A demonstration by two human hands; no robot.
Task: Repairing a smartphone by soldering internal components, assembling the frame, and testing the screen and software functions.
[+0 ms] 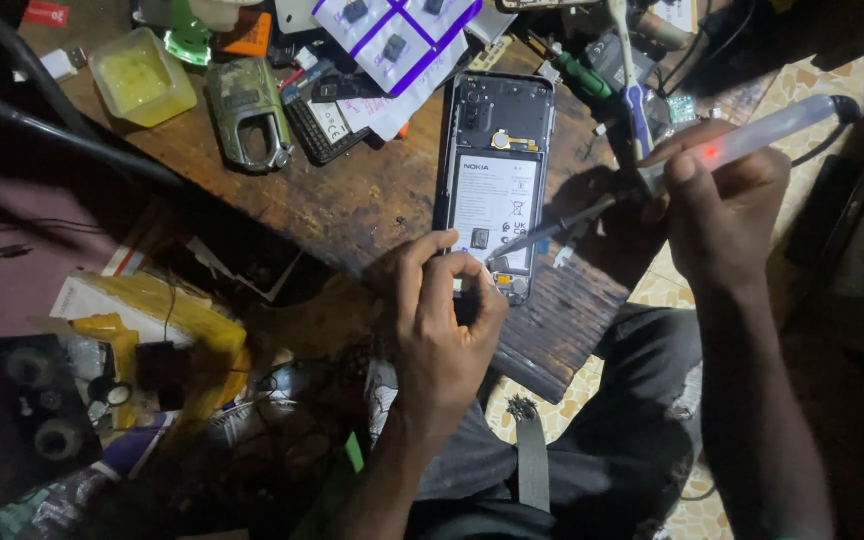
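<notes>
An opened black phone [492,160] lies back-up on the worn wooden table [372,200], its white battery exposed. My left hand [442,320] pinches the phone's lower edge with thumb and fingers. My right hand [717,210] grips a soldering iron [752,140] with a pale handle and a small red light. Its thin metal tip [532,240] reaches down-left to the phone's lower end, close to my left fingertips.
At the table's back lie a yellowish plastic tub [140,75], a worn green phone frame [247,110], a small keypad phone [317,125], white sheets with purple lines [402,40] and screwdrivers [632,90]. Yellow packaging and a dark box [17,415] sit at the lower left. My knees are below the table edge.
</notes>
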